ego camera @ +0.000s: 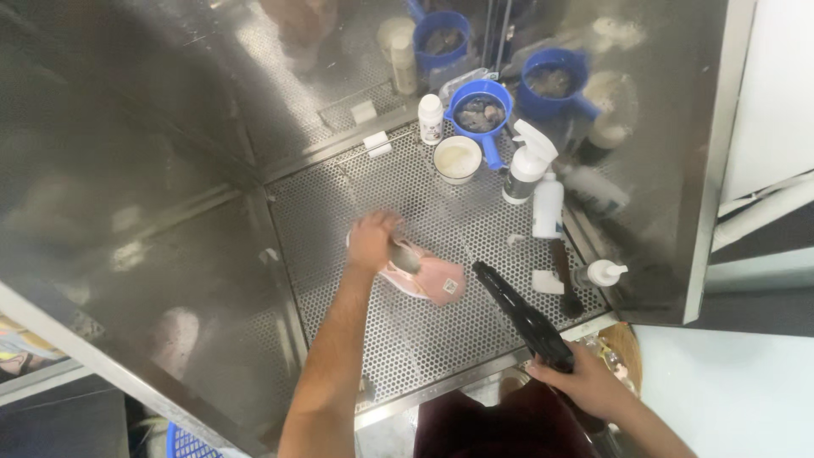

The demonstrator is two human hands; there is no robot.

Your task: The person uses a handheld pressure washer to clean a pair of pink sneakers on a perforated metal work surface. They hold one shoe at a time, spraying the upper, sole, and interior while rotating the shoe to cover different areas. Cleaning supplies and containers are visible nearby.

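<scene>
shoe, pale pink, lying tilted sideways

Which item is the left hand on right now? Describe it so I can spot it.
Look at the perforated metal floor of the steel booth. Near its middle, the left hand presses down on a pink shoe. It is the only pink thing there, apart from the white bottles and blue scoops behind.

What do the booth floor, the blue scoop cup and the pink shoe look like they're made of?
Booth floor: looks like stainless steel, brushed grey sheet punched with rows of small holes. Blue scoop cup: probably plastic, with even glossy colour and a moulded handle. Pink shoe, held by the left hand: seemingly soft matte fabric or leather; hard to tell.
</scene>
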